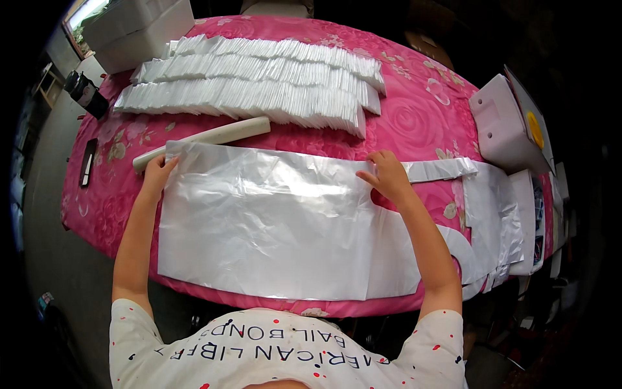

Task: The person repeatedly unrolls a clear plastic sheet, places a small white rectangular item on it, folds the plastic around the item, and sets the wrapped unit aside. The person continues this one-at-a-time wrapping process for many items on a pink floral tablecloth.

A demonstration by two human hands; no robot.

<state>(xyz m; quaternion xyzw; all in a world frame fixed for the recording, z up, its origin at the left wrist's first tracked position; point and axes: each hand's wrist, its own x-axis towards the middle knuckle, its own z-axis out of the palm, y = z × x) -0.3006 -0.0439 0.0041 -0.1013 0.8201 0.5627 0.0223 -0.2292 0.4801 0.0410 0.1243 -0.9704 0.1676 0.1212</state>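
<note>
A large translucent white plastic sheet lies spread along the near side of the table, its right end cut into curved, strap-like parts. My left hand pinches its far left edge, just below the corner. Along the far edge, toward the right, my right hand rests on the plastic with thumb and forefinger apart. A folded plastic strip runs rightward from behind this hand. More crumpled plastic lies at the right. Just beyond the sheet, a pale roll or tube lies slantwise.
Three long rows of folded white plastic pieces stand across the back of the pink flowered tablecloth. White foam boxes stand at the back left and right. A black bottle and a dark, narrow object are at the left.
</note>
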